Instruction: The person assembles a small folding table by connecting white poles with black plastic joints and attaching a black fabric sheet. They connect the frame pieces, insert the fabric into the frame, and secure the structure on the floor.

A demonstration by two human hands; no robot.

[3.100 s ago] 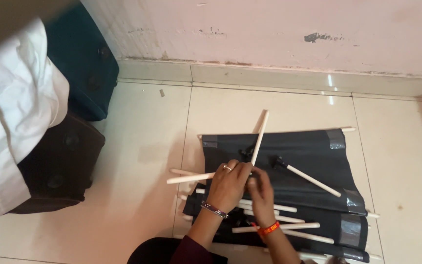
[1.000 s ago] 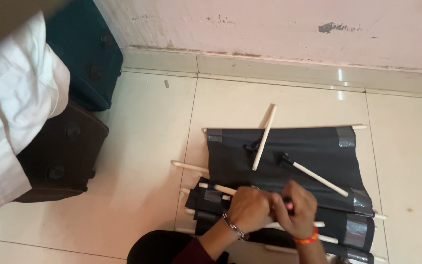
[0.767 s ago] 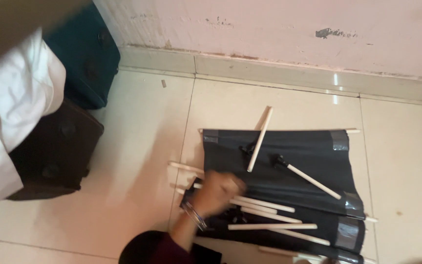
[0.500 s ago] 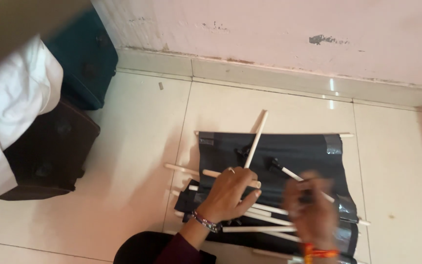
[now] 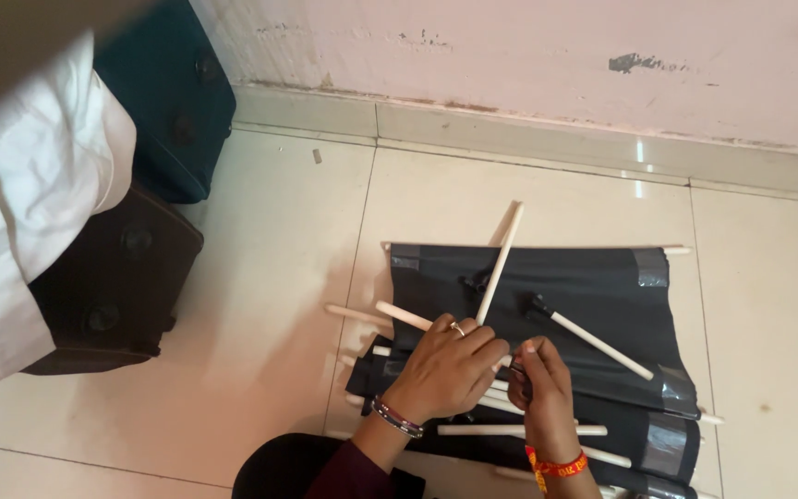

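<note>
Head view shows me the left hand (image 5: 448,368) lying knuckles-up over a pile of dark grey fabric sheets (image 5: 602,296) on the tiled floor (image 5: 260,277), its fingers curled in and closed around a white rod (image 5: 413,318) that sticks out to the left from under the palm. There is a ring on one finger and a beaded bracelet at the wrist. The right hand (image 5: 539,386) sits just beside it, touching or nearly so, fingers bent inward and pinched on something small and dark; I cannot tell what that is. An orange band circles its wrist. A longer white stick (image 5: 501,262) slants up across the top sheet from between the two hands, and a black-tipped rod (image 5: 593,338) lies on the fabric to the right of them. More white rods poke out beneath the sheets. At the left stand a teal case (image 5: 170,102), a dark brown case (image 5: 113,286) and white cloth (image 5: 20,222).
</note>
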